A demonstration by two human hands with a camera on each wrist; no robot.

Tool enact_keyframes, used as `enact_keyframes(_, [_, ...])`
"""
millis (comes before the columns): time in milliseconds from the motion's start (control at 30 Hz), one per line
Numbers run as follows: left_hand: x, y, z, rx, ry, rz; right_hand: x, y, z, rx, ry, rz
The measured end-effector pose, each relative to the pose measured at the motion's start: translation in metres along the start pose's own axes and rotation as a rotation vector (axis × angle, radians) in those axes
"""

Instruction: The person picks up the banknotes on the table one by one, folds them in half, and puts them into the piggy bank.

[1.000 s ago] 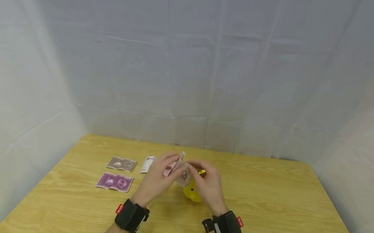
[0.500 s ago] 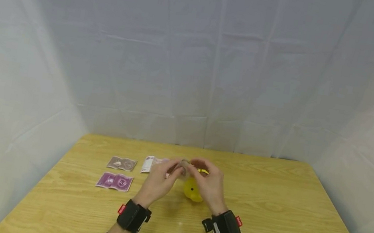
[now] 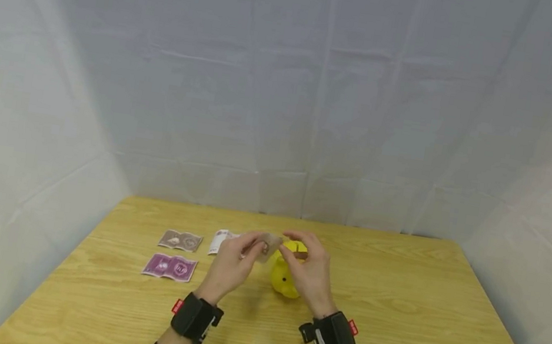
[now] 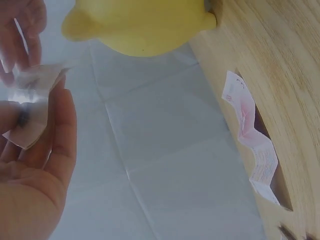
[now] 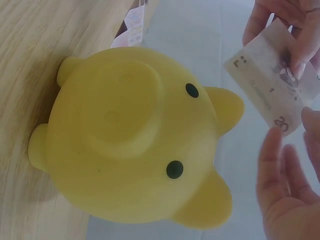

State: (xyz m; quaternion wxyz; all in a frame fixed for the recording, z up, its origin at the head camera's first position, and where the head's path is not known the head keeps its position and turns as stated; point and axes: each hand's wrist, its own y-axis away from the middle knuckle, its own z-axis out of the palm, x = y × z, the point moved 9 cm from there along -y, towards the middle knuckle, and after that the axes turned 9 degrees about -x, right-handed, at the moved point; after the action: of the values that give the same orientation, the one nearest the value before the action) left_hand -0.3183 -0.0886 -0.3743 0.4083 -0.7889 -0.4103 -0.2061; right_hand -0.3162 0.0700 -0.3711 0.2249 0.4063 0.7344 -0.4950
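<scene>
My left hand pinches a small pale banknote between thumb and fingers, raised above the table. In the right wrist view this banknote looks thin and greyish, with a printed number near one corner. My right hand is at the note's right corner, its fingertips spread and right by the edge. Below and behind the right hand stands a yellow piggy bank, partly covered by that hand in the head view. The right wrist view shows the piggy bank's snout, black eyes and ears.
To the left on the wooden table lie a brown-grey banknote and a purple banknote. A creased white-and-pink banknote lies behind the left hand, partly hidden. White sheeting encloses the table's back and sides.
The banknote has been turned and now shows flatter between the hands. The right fingers have spread away from it, and more of the piggy bank's top shows. The notes on the table stay put.
</scene>
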Motion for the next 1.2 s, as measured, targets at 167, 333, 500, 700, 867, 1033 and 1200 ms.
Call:
enact_keyframes(167, [-0.003,-0.001,-0.003,0.021,0.071,-0.027,0.001,-0.001,0.005,-0.053,0.041,0.014])
enact_keyframes(333, [-0.006,-0.002,0.0,0.005,0.148,-0.075,0.004,-0.001,0.006,-0.072,0.018,0.062])
enact_keyframes(500, [-0.008,-0.003,0.003,-0.016,0.189,-0.103,0.007,0.0,0.006,-0.073,-0.025,0.118])
enact_keyframes(700, [-0.012,-0.002,0.005,-0.029,0.215,-0.133,0.011,0.001,0.007,-0.083,-0.061,0.15])
enact_keyframes(867, [-0.013,-0.002,0.006,-0.038,0.213,-0.136,0.015,0.001,0.007,-0.074,-0.09,0.182])
enact_keyframes(1033, [-0.011,-0.002,0.007,-0.044,0.202,-0.127,0.016,0.002,0.004,-0.059,-0.106,0.204])
enact_keyframes(1200, [-0.007,-0.001,0.007,-0.017,0.177,-0.089,0.017,0.003,0.002,-0.036,-0.113,0.217])
